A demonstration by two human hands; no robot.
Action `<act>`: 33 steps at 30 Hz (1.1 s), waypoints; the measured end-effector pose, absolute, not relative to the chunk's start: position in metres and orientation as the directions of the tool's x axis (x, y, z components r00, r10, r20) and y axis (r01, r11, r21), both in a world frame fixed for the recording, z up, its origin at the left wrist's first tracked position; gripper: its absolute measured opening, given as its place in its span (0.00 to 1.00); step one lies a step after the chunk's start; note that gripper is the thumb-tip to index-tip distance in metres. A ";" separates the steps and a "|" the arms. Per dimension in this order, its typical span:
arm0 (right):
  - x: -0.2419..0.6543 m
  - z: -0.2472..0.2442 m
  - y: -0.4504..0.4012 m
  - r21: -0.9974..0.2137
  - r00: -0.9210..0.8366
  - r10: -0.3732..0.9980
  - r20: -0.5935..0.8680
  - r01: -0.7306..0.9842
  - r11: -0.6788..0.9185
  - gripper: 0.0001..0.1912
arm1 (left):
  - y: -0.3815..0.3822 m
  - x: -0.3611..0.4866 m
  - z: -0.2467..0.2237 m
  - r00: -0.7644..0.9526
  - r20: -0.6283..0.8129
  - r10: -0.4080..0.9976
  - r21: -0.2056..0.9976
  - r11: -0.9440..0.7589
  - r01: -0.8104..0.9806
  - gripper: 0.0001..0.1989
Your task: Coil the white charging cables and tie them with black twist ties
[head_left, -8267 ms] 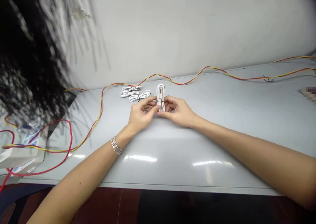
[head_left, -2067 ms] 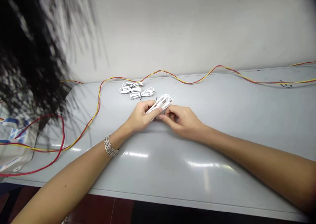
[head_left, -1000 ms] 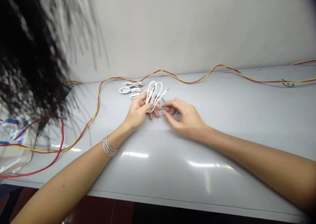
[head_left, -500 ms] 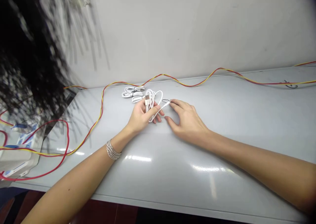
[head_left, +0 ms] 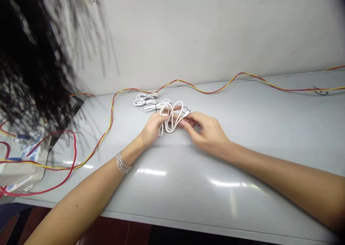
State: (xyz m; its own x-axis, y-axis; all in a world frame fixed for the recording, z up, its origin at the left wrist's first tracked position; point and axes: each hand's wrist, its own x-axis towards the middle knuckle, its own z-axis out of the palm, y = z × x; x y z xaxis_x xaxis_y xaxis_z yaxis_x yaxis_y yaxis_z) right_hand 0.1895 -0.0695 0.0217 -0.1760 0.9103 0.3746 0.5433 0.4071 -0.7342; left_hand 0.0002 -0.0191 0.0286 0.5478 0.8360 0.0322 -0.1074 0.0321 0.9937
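Observation:
A looped white cable (head_left: 171,124) with a USB plug at its left end is held just above the grey table (head_left: 172,173). My left hand (head_left: 155,127) grips it near the plug, thumb in front. My right hand (head_left: 206,130) pinches the cable by its thin connector end (head_left: 187,113), fingertips closed. A thin black tie (head_left: 184,109) shows just behind that connector. Bundled white cables with black ties (head_left: 145,100) lie behind my left hand, and another bundle (head_left: 155,106) is partly hidden by the held loops.
A red and yellow twisted wire (head_left: 210,93) runs along the wall side and curves down at left. Power strips (head_left: 29,173) with a red cord (head_left: 74,148) sit at far left. Dark hair-like strands (head_left: 32,58) cover the upper left. Black ties (head_left: 319,90) lie at far right.
My right fingers have closed on the cable's connector end. The loops have turned and spread to the right, and the USB plug has shifted slightly right and down in my left hand.

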 end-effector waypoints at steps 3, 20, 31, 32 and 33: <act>0.191 0.021 -0.069 -0.724 -0.202 0.914 0.352 0.560 0.403 0.13 | -0.021 -0.001 0.028 0.592 0.033 0.805 0.999 -0.004 -0.049 0.17; 0.189 0.024 -0.070 -0.821 -0.130 0.962 0.241 0.502 0.273 0.11 | -0.025 0.003 0.028 0.469 0.102 0.877 0.987 -0.150 0.065 0.25; 0.188 0.022 -0.067 -0.821 -0.100 0.965 0.242 0.509 0.258 0.07 | -0.019 0.001 0.031 0.509 0.081 0.857 0.997 -0.075 -0.033 0.14; 0.188 0.022 -0.067 -0.823 -0.102 0.966 0.237 0.507 0.255 0.07 | -0.019 0.002 0.030 0.501 0.073 0.862 0.997 -0.073 -0.020 0.13; 0.188 0.021 -0.067 -0.826 -0.104 0.967 0.234 0.503 0.254 0.07 | -0.019 0.002 0.029 0.492 0.063 0.868 0.998 -0.071 -0.003 0.13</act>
